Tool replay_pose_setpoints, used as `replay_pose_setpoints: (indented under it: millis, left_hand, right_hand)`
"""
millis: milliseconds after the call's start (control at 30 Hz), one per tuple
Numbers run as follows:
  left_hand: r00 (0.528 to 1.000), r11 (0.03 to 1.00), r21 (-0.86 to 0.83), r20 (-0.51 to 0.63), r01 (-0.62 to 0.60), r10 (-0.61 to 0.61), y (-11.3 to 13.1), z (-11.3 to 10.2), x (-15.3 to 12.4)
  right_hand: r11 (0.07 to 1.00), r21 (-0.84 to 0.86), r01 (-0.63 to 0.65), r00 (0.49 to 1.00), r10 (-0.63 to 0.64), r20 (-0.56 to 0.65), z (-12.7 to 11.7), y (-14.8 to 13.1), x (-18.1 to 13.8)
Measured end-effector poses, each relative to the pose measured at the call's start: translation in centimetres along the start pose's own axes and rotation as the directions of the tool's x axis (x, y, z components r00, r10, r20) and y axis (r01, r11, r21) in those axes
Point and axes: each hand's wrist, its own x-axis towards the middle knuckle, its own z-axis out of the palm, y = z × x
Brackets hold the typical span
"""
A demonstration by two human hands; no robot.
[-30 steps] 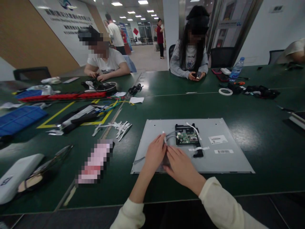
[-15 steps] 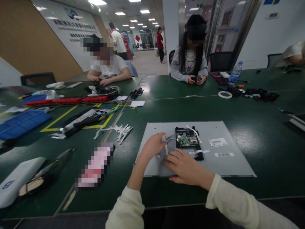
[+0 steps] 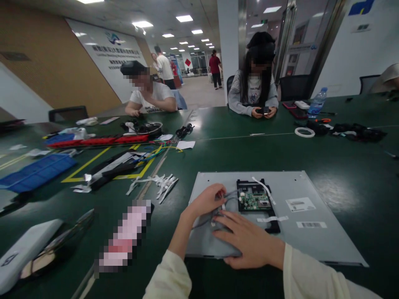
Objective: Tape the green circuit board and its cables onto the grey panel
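Observation:
A flat grey metal panel [image 3: 311, 236] lies on the table in front of me. Fixed on it is a black bracket [image 3: 275, 226] with a green circuit board [image 3: 253, 201], from which grey cables [image 3: 231, 195] run left. My left hand [image 3: 207, 202] is closed at these cables, fingertips pinching a short white tape strip [image 3: 222, 205]. My right hand [image 3: 249, 240] rests on the panel, fingers stretched out and fingertips beside the strip's lower end. What lies under the right fingers is hidden. White tape pieces also cross the bracket.
White tape scraps [image 3: 163, 185] and a blurred pink phone-shaped object [image 3: 126, 236] lie left. Further left are a white box-like device [image 3: 31, 253] and a blue tray [image 3: 37, 170]. A tape roll [image 3: 304, 132] and a water bottle [image 3: 318, 103] stand across, near two seated people.
My view has tilted, so the panel sits lower and farther right. My left fingers have curled in over the tape strip. The person at left has raised a hand toward the face.

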Motion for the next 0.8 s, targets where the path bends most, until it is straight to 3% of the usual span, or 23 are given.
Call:
replay_pose_setpoints:
  millis: [167,800]
  left_hand:
    - [1.000,0.997,-0.072,0.010,0.022,-0.021,0.11,-0.33,-0.05]
    - [0.999,0.996,-0.087,0.003,0.038,-0.038,0.34,-0.39,-0.26]
  right_hand:
    - [1.000,0.017,-0.006,1.000,0.006,0.004,0.08,0.27,-0.16]
    - [1.000,-0.001,-0.027,0.999,0.027,0.018,-0.03,0.14,-0.14]
